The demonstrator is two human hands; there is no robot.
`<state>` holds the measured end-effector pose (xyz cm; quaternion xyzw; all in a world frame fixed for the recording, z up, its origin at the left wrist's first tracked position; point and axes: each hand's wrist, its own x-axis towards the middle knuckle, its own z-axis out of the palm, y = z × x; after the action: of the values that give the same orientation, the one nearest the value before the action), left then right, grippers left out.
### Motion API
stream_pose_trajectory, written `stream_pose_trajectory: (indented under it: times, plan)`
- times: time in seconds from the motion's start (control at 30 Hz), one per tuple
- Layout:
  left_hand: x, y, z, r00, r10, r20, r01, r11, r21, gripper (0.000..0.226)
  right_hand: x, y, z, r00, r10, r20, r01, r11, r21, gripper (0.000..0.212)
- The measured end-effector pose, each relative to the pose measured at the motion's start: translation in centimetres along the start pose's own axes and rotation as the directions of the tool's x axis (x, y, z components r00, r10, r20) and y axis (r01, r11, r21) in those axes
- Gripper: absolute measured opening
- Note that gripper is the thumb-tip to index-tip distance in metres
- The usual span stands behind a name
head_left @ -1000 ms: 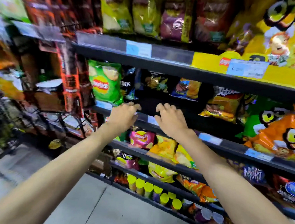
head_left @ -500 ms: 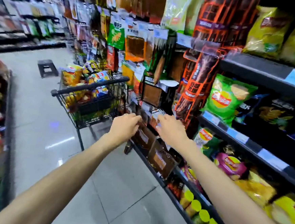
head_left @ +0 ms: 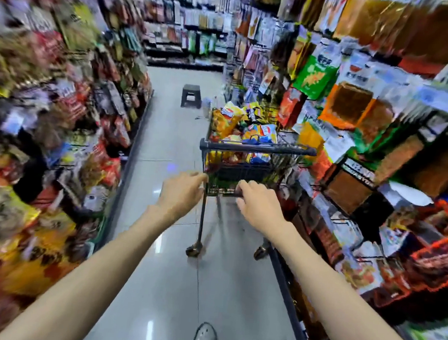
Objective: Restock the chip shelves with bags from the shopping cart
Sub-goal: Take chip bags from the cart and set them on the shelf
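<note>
Both my arms outstretched toward shopping cart (head_left: 256,148) in aisle ahead, chip bags (head_left: 258,133) heaped inside. My left hand (head_left: 181,193), right hand (head_left: 260,205) apparently relaxed, grasping nothing; view blurred.

Both your forearms are bare right down to the frame's lower edge, with no sleeve in view. Your left hand (head_left: 181,193) and right hand (head_left: 261,206) wear no gloves, rings or watch. Your one visible shoe (head_left: 204,338) is grey, with a pale, mottled, perforated-looking upper, rounded at the toe.
</note>
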<state>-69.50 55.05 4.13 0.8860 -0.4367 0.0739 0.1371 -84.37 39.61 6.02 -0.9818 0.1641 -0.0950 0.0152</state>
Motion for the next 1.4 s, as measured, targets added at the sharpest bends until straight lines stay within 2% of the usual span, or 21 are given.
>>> stream_pose_trajectory:
  times: [0.1,0.2,0.33,0.77,0.97,1.17,1.23,1.4]
  plan:
    - [2.6,-4.1,0.2,0.998,-0.066,-0.015,0.066,0.998,-0.024,0.028,5.7,-1.4,1.6,0.997,-0.074,-0.019,0.074,0.997,-0.005,0.024]
    - [6.3,-7.7,-0.1,0.991,-0.13,-0.025,0.131,0.991,0.041,0.031,12.6,-2.7,2.5,0.988,-0.13,-0.082,0.13,0.992,0.0,0.023]
    - [12.0,-12.8,-1.4,0.991,-0.133,-0.028,0.136,0.981,0.136,0.031,22.0,-3.7,3.2,0.975,-0.189,-0.116,0.199,0.977,0.08,0.02]
    - [24.6,-29.5,0.5,0.966,-0.25,-0.067,0.257,0.956,0.142,0.028,43.9,-8.5,9.3,0.944,-0.33,0.011,0.324,0.933,0.157,0.022]
    - [33.5,-39.2,1.4,0.973,-0.221,-0.069,0.229,0.962,0.15,0.025,55.2,-10.9,11.1,0.963,-0.271,-0.002,0.27,0.957,0.108,0.026]
    - [44.6,-49.0,1.8,0.993,-0.119,-0.025,0.121,0.981,0.149,0.028,67.3,-12.1,12.4,0.989,-0.138,-0.044,0.143,0.98,0.139,0.023]
    - [48.3,-50.4,2.4,0.997,-0.077,0.002,0.076,0.989,0.124,0.028,69.9,-11.6,13.4,0.996,-0.078,-0.04,0.083,0.984,0.159,0.022]
    - [55.3,-50.2,7.3,0.986,0.019,0.167,-0.031,0.997,0.071,0.031,72.1,-8.4,17.5,0.994,0.048,0.097,-0.059,0.993,0.107,0.025]
